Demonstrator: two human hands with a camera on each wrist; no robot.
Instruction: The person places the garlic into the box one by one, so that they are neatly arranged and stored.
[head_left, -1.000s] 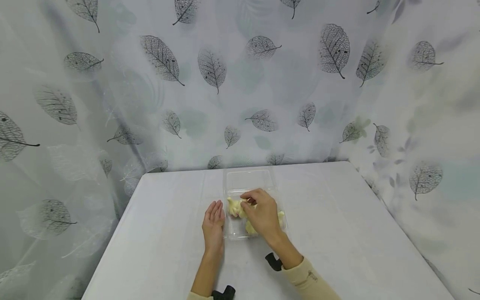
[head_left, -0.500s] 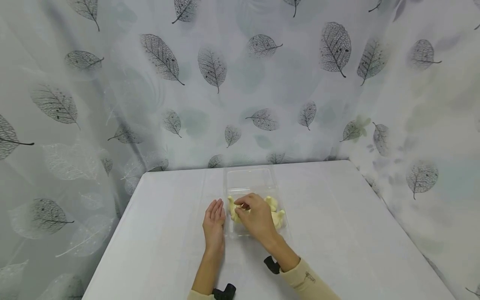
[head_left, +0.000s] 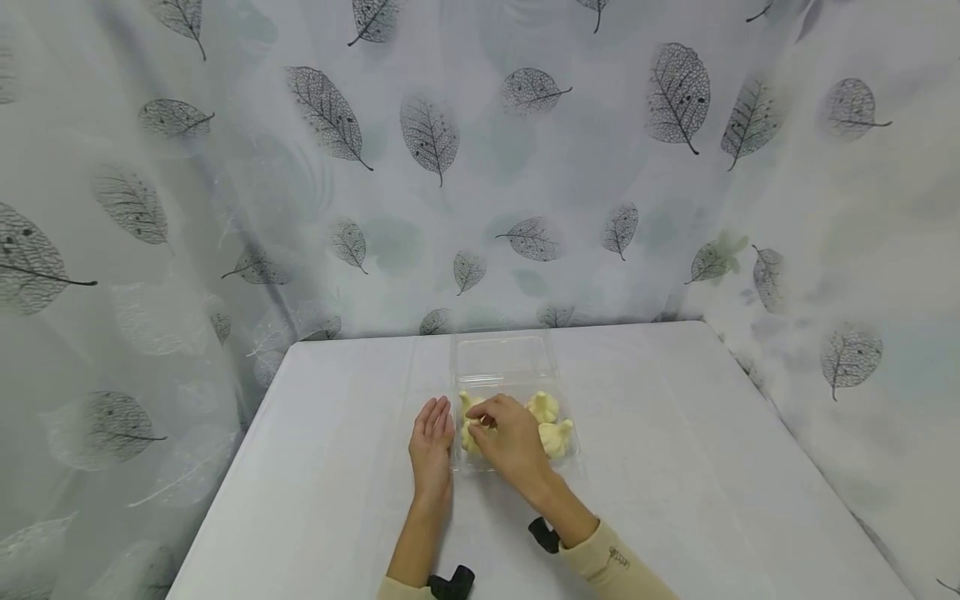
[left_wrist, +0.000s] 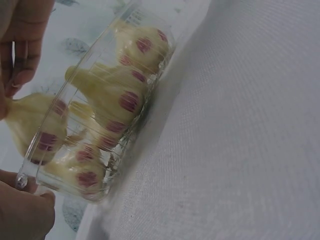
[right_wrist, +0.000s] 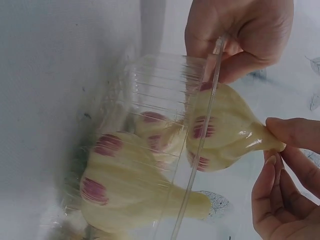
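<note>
My right hand [head_left: 513,437] pinches a pale yellow garlic bulb [right_wrist: 227,127] by its stem tip, between thumb and fingers. Purple streaked patches mark the bulb, which is tilted at the rim of a clear plastic container [right_wrist: 215,67], partly behind its wall in the right wrist view. My left hand [head_left: 431,446] is at the container's left side; in the right wrist view its thumb and fingers lie either side of the rim. Several more garlic bulbs [left_wrist: 112,95] sit inside, two of them plain at the right in the head view. My right hand covers part of the left side.
The container's hinged lid [head_left: 504,357] lies open toward the back of the white-covered table [head_left: 675,467]. Behind and at the sides hangs a leaf-patterned curtain [head_left: 480,192]. A black wrist mount [head_left: 452,583] is on the left forearm, another [head_left: 544,535] on the right.
My right hand has shifted left and slightly nearer over the container, uncovering the bulbs at its right. The left hand has stayed beside the container.
</note>
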